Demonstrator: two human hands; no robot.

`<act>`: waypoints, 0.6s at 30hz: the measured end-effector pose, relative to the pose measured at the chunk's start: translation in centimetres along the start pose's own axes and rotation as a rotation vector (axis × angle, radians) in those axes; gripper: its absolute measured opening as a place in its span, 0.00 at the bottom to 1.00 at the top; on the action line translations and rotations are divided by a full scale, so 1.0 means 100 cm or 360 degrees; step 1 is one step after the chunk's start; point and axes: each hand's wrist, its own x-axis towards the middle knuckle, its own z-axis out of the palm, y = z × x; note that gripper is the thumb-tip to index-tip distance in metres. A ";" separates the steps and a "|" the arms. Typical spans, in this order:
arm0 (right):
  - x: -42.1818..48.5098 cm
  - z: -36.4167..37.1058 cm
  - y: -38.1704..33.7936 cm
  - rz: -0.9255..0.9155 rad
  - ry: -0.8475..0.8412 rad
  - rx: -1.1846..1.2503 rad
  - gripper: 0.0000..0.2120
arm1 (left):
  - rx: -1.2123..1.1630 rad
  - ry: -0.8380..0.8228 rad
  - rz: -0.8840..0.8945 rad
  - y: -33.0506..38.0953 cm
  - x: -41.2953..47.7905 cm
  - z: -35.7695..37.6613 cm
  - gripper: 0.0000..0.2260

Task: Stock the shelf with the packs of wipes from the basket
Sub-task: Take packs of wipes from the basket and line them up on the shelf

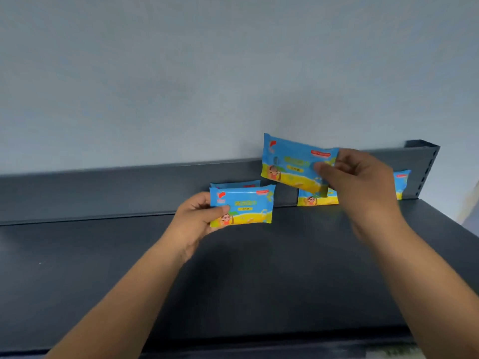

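My left hand grips a blue-and-yellow pack of wipes by its left end, holding it upright just above the dark shelf. Right behind it stands another pack, mostly hidden. My right hand holds a second pack tilted in the air, above a pack that stands against the shelf's back rail. One more pack peeks out behind my right wrist. The basket is out of view.
The shelf's raised back rail runs along a pale wall. A perforated upright closes the shelf's right end. Bare shelf surface stretches to the left and toward the front edge.
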 end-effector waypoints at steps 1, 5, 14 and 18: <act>0.006 -0.002 0.002 0.0006 -0.0045 -0.0022 0.06 | -0.0047 0.0054 -0.0068 -0.001 0.007 0.000 0.11; 0.021 0.002 0.006 0.0082 -0.0329 -0.0138 0.13 | 0.0111 0.0306 -0.0203 -0.002 0.032 0.000 0.13; 0.025 0.032 0.020 0.0257 -0.0603 -0.0190 0.05 | 0.0943 0.0383 0.0144 -0.015 0.059 -0.014 0.10; 0.027 0.043 0.034 0.0250 -0.0668 -0.0358 0.05 | 0.1000 0.0395 0.0265 -0.014 0.063 -0.013 0.11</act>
